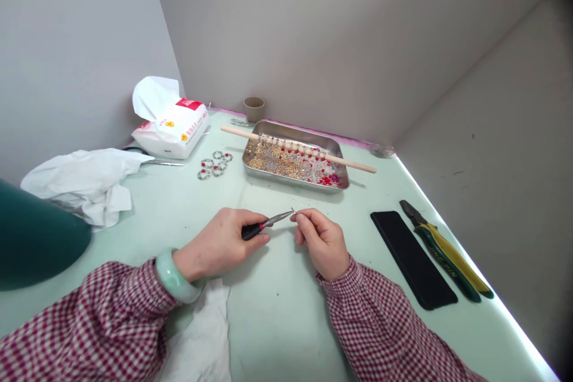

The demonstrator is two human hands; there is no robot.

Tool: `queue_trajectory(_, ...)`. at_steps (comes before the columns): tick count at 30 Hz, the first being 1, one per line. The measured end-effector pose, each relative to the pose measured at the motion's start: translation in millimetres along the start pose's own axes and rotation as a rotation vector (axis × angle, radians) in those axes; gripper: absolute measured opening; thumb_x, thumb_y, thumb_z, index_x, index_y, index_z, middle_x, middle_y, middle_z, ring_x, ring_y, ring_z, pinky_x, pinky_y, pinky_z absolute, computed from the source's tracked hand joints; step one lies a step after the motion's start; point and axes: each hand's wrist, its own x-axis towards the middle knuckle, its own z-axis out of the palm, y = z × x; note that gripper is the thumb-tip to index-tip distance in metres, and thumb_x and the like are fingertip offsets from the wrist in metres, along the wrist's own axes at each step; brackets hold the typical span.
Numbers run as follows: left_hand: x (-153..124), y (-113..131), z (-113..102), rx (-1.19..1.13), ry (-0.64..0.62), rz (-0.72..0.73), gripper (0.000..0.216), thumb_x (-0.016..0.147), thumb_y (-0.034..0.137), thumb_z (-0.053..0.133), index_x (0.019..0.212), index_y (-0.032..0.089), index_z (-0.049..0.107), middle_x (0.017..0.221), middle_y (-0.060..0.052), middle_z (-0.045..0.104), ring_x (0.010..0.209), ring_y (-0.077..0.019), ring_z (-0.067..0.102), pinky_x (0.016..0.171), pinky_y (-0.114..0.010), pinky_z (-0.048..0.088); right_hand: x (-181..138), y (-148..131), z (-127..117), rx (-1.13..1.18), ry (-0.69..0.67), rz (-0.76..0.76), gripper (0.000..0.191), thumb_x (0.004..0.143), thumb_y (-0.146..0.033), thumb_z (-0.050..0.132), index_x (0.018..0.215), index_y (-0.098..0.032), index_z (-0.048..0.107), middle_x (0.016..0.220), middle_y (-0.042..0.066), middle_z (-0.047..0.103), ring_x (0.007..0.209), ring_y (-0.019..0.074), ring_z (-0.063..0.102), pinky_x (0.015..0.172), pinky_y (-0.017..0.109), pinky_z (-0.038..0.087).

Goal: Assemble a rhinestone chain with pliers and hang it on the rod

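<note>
My left hand [224, 240] is closed around needle-nose pliers [276, 219] with black and red handles, their jaws pointing right. At the tip of the jaws, my right hand [321, 243] pinches a tiny metal wire piece [293, 211] between thumb and fingers. Its exact kind is too small to make out. Beyond the hands stands a metal tray [293, 181] of gold, clear and red beads. A wooden rod [358, 165] wound with small pieces lies across it. Several silvery rings with red beads [218, 171] lie left of the tray.
At the left are a tissue pack [179, 128], a crumpled white cloth [85, 176], tweezers [166, 162] and a dark green object [36, 245]. A small cup [254, 109] stands behind the tray. At right lie a black flat strip [412, 259] and yellow-green pliers [447, 253]. White tissue [203, 340] lies near my left forearm.
</note>
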Motion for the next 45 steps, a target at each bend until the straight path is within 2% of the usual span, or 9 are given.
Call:
queue_trajectory(8, -0.2, -0.2, 0.4, -0.023, -0.002, -0.018, 0.025, 0.081, 0.031, 0.050, 0.092, 0.016, 0.067, 0.079, -0.001, 0.064, 0.069, -0.0140, 0.053, 0.061, -0.023, 0.035, -0.2, 0.1, -0.5, -0.022, -0.007, -0.027, 0.019, 0.088, -0.027, 0.046, 0.084, -0.016, 0.060, 0.051, -0.003, 0.053, 0.047, 0.0092, 0.048, 0.052, 0.022, 0.041)
queue_trajectory(15, -0.3, 1.6, -0.4, -0.126, -0.070, -0.064, 0.028, 0.082, 0.033, 0.048, 0.093, 0.015, 0.066, 0.082, -0.002, 0.064, 0.071, -0.0151, 0.053, 0.061, -0.023, 0.036, -0.2, 0.0, -0.5, -0.018, -0.011, -0.049, 0.018, 0.088, -0.026, 0.046, 0.085, -0.016, 0.060, 0.051, -0.004, 0.052, 0.046, 0.0090, 0.047, 0.051, 0.022, 0.040)
queue_trajectory(25, 0.5, 1.9, -0.7, -0.085, -0.054, -0.046, 0.027, 0.082, 0.036, 0.049, 0.089, 0.015, 0.065, 0.074, 0.000, 0.060, 0.065, -0.0129, 0.049, 0.059, -0.023, 0.035, -2.9, -3.7, -0.3, -0.083, 0.018, -0.053, 0.018, 0.086, -0.028, 0.048, 0.083, -0.017, 0.061, 0.048, -0.004, 0.049, 0.043, 0.0096, 0.044, 0.047, 0.023, 0.037)
queue_trajectory(33, 1.3, -1.6, -0.9, -0.391, -0.162, -0.076, 0.033, 0.082, 0.038, 0.051, 0.101, 0.016, 0.065, 0.087, -0.002, 0.064, 0.076, -0.0163, 0.053, 0.067, -0.026, 0.041, -2.3, -4.4, 0.1, 0.204, -0.068, 0.063, 0.022, 0.088, -0.033, 0.046, 0.085, -0.017, 0.060, 0.048, -0.005, 0.048, 0.043, 0.0086, 0.042, 0.046, 0.022, 0.036)
queue_trajectory(37, 1.8, -0.6, 0.1, -0.362, -0.114, -0.059, 0.031, 0.082, 0.037, 0.050, 0.098, 0.015, 0.064, 0.091, -0.004, 0.064, 0.082, -0.0177, 0.054, 0.072, -0.027, 0.042, -0.3, -5.2, 1.9, 0.255, -0.064, 0.094, 0.023, 0.089, -0.034, 0.046, 0.086, -0.016, 0.060, 0.049, -0.005, 0.049, 0.045, 0.0081, 0.042, 0.047, 0.022, 0.036)
queue_trajectory(40, 1.8, -0.6, 1.3, -0.289, -0.072, -0.066, 0.030, 0.082, 0.038, 0.049, 0.094, 0.014, 0.064, 0.085, -0.003, 0.062, 0.076, -0.0163, 0.053, 0.067, -0.026, 0.041, 0.7, -5.2, 2.7, 0.253, -0.062, 0.104, 0.024, 0.089, -0.034, 0.045, 0.088, -0.016, 0.060, 0.051, -0.004, 0.050, 0.047, 0.0087, 0.043, 0.048, 0.022, 0.036)
queue_trajectory(45, 1.7, -0.8, 0.8, -0.275, -0.096, -0.060, 0.028, 0.082, 0.037, 0.049, 0.093, 0.015, 0.063, 0.083, -0.002, 0.061, 0.073, -0.0150, 0.051, 0.064, -0.025, 0.038, 0.5, -3.4, 3.2, 0.264, -0.048, 0.127, 0.023, 0.089, -0.034, 0.045, 0.088, -0.016, 0.058, 0.051, -0.004, 0.050, 0.046, 0.0086, 0.042, 0.047, 0.021, 0.035)
